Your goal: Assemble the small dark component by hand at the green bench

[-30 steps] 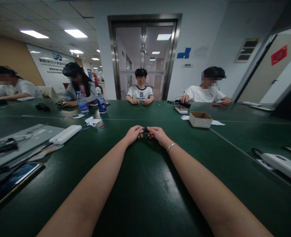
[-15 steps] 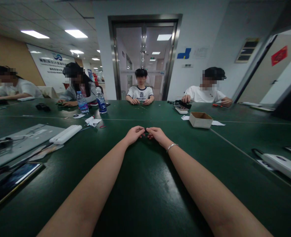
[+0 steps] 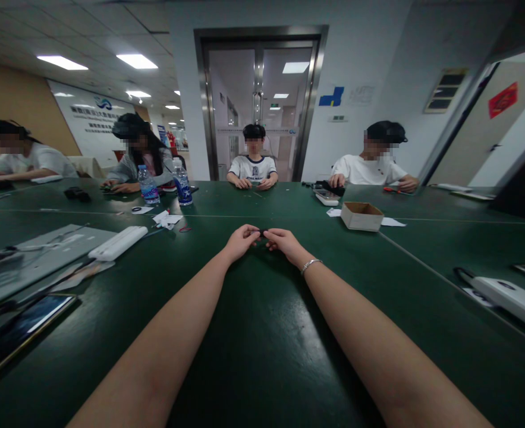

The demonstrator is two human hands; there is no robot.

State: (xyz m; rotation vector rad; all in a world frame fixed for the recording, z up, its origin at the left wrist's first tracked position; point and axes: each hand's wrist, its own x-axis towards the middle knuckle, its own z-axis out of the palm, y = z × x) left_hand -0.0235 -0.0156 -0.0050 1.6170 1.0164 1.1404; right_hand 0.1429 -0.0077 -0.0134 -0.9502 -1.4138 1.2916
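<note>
Both arms stretch forward over the dark green table (image 3: 253, 333). Between my fingertips is a small black object (image 3: 263, 233), too small to identify. My left hand (image 3: 243, 242) pinches its left side with thumb and forefinger. On the other side, my right hand (image 3: 284, 245), with a silver bracelet (image 3: 311, 266) at the wrist, grips it the same way. The two hands nearly meet, and the fingers hide part of the object.
Two bottles (image 3: 183, 185), scraps of paper (image 3: 167, 220) and a red loop (image 3: 185, 229) lie ahead left. Nearer left are a white power bank-like device (image 3: 118, 242) and a phone (image 3: 25, 333). An open cardboard box (image 3: 362, 216) stands ahead right. Several people sit across the table.
More of the black object shows between my fingertips now, as the hands have parted very slightly. My arms stay almost in the same place.
</note>
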